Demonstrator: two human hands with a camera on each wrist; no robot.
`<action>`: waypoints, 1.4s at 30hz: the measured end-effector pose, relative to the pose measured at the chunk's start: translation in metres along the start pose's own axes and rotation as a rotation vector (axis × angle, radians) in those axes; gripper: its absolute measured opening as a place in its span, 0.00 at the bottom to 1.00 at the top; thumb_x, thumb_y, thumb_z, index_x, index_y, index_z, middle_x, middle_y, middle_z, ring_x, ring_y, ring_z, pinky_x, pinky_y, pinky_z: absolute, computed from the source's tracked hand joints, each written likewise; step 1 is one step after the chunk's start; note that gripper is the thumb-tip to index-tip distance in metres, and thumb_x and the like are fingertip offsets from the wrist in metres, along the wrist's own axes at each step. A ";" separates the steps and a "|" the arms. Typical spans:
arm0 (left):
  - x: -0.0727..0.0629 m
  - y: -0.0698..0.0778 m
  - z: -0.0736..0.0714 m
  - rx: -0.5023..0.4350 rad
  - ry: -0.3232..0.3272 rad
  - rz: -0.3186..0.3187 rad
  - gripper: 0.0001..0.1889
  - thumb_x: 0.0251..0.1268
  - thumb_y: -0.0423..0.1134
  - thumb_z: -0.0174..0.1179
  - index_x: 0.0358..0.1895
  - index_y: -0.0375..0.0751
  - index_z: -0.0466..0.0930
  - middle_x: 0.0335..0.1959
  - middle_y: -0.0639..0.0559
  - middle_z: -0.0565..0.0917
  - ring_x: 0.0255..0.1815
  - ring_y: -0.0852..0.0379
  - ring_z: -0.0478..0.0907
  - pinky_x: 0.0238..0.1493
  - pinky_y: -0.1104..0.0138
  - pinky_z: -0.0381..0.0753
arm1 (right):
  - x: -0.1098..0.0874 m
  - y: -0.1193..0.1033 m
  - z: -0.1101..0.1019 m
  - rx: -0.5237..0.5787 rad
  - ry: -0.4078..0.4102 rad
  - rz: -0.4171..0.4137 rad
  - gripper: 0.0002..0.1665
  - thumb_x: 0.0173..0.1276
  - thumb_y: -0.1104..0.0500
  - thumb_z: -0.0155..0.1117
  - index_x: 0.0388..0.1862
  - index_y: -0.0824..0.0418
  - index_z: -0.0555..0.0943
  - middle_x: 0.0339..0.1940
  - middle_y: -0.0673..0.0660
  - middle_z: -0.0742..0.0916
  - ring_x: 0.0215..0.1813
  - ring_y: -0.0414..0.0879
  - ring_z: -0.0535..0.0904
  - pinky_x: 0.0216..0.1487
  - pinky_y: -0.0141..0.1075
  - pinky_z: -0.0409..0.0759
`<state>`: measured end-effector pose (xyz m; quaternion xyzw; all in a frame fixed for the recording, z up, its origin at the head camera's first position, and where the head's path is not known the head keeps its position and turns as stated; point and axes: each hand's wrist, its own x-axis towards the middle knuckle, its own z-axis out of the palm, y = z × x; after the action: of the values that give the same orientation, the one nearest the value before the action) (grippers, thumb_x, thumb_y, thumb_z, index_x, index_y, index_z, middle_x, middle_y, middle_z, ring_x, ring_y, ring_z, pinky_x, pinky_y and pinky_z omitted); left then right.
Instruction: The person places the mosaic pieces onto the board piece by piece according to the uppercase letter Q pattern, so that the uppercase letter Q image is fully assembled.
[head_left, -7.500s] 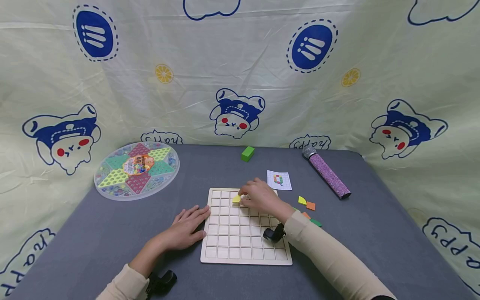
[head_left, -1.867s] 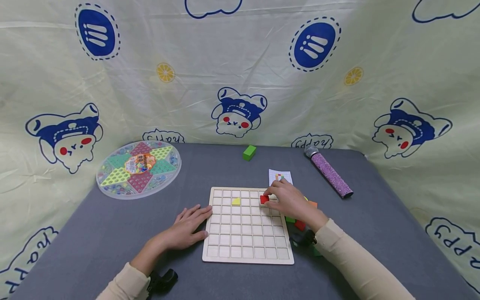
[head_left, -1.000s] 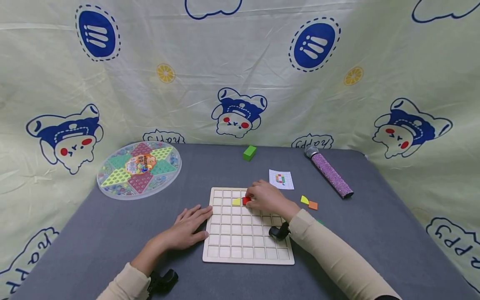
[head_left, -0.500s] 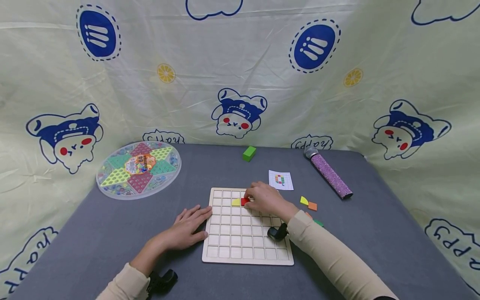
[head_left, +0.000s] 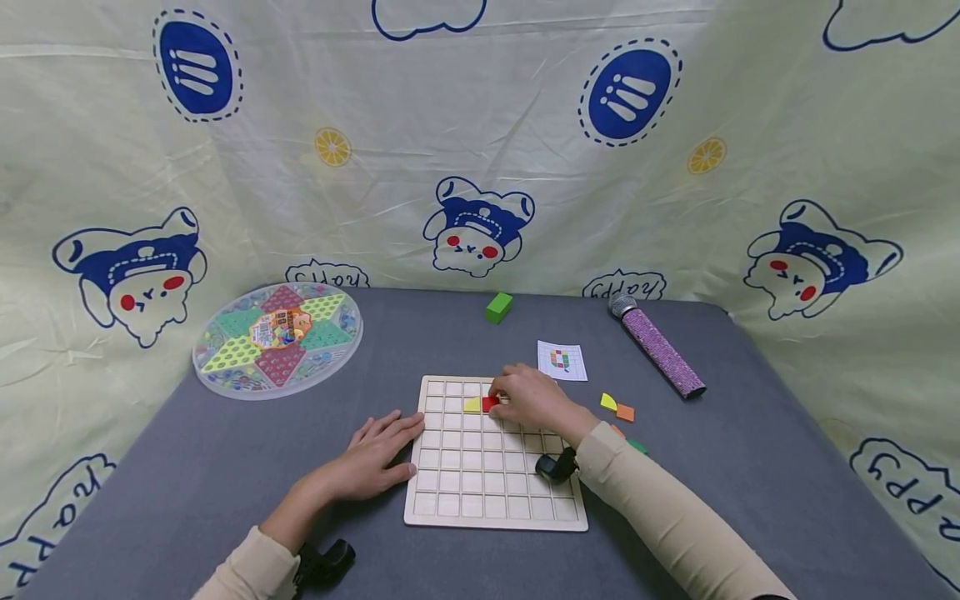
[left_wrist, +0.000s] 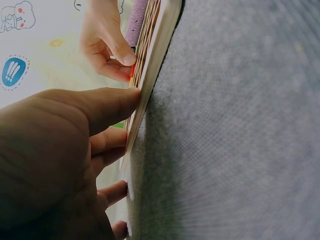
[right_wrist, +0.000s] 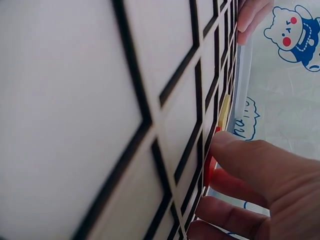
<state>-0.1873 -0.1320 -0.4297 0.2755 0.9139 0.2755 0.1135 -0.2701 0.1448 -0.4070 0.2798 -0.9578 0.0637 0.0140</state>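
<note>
A pale wooden grid board [head_left: 461, 483] lies on the table in the head view. My right hand [head_left: 536, 400] reaches over its far rows and pinches a small red square tile [head_left: 489, 403] between thumb and fingers. Directly left of that tile, a yellow tile [head_left: 472, 405] sits in a cell of the board. In the right wrist view the red tile [right_wrist: 209, 165] stands at the grid under my thumb, beside the yellow tile [right_wrist: 224, 111]. My left hand [head_left: 375, 458] rests along the board's left edge, its fingers stretched out and touching the rim.
Right of the board lie a yellow quarter-round tile [head_left: 607, 402], an orange tile [head_left: 625, 412] and a green tile [head_left: 637, 446], partly behind my sleeve. Farther back are a pattern card [head_left: 570, 363], a green block [head_left: 498, 307], a glittery microphone [head_left: 663, 354] and a round star-patterned game board [head_left: 232, 354].
Earlier my right hand set the yellow tile on the board. It then carried the red tile leftward to the cell beside it, where hand and tile now stay almost still. My left hand has not moved.
</note>
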 end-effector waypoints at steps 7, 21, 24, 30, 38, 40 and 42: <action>0.000 0.002 -0.001 -0.006 -0.003 -0.002 0.32 0.69 0.43 0.53 0.73 0.42 0.56 0.75 0.47 0.57 0.77 0.39 0.45 0.70 0.36 0.38 | -0.008 0.002 -0.006 0.027 0.010 0.019 0.15 0.58 0.49 0.69 0.42 0.52 0.85 0.38 0.50 0.83 0.41 0.44 0.73 0.39 0.36 0.73; -0.001 -0.001 -0.001 -0.011 -0.010 0.012 0.32 0.69 0.44 0.52 0.74 0.42 0.55 0.75 0.47 0.57 0.77 0.38 0.45 0.70 0.35 0.38 | -0.044 0.037 -0.026 0.069 0.103 0.142 0.20 0.59 0.48 0.68 0.48 0.56 0.84 0.50 0.57 0.84 0.55 0.57 0.74 0.54 0.53 0.74; -0.001 -0.002 0.000 -0.008 -0.007 0.015 0.32 0.69 0.44 0.52 0.74 0.42 0.55 0.75 0.47 0.57 0.77 0.38 0.45 0.69 0.36 0.38 | -0.054 0.049 -0.027 0.050 0.124 0.157 0.21 0.60 0.47 0.68 0.48 0.57 0.84 0.47 0.56 0.85 0.49 0.52 0.74 0.49 0.50 0.75; 0.000 -0.003 0.001 -0.007 -0.004 0.017 0.32 0.69 0.44 0.52 0.74 0.43 0.54 0.75 0.47 0.57 0.77 0.38 0.45 0.69 0.36 0.39 | -0.073 0.071 -0.029 0.045 0.150 0.202 0.21 0.59 0.49 0.69 0.46 0.60 0.84 0.43 0.56 0.84 0.46 0.51 0.73 0.46 0.48 0.75; 0.000 -0.002 0.000 -0.009 -0.008 0.011 0.32 0.69 0.44 0.52 0.74 0.42 0.54 0.75 0.47 0.56 0.77 0.38 0.45 0.70 0.36 0.38 | -0.088 0.102 -0.027 0.052 0.123 0.285 0.20 0.60 0.50 0.67 0.47 0.61 0.84 0.46 0.60 0.84 0.48 0.54 0.74 0.46 0.50 0.74; 0.000 -0.002 0.000 -0.011 -0.010 0.009 0.33 0.69 0.44 0.52 0.74 0.42 0.54 0.76 0.47 0.56 0.77 0.39 0.44 0.70 0.36 0.38 | -0.090 0.108 -0.026 0.049 0.119 0.295 0.20 0.59 0.51 0.68 0.46 0.61 0.84 0.45 0.61 0.84 0.47 0.55 0.74 0.46 0.50 0.74; 0.000 -0.002 0.000 -0.014 -0.010 0.010 0.33 0.69 0.45 0.52 0.74 0.42 0.54 0.76 0.47 0.56 0.77 0.39 0.44 0.70 0.36 0.38 | -0.091 0.112 -0.025 0.046 0.106 0.312 0.20 0.59 0.51 0.68 0.46 0.62 0.84 0.46 0.61 0.84 0.47 0.55 0.75 0.47 0.51 0.73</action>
<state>-0.1880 -0.1331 -0.4310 0.2808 0.9099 0.2811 0.1188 -0.2535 0.2900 -0.4007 0.1241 -0.9859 0.1016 0.0478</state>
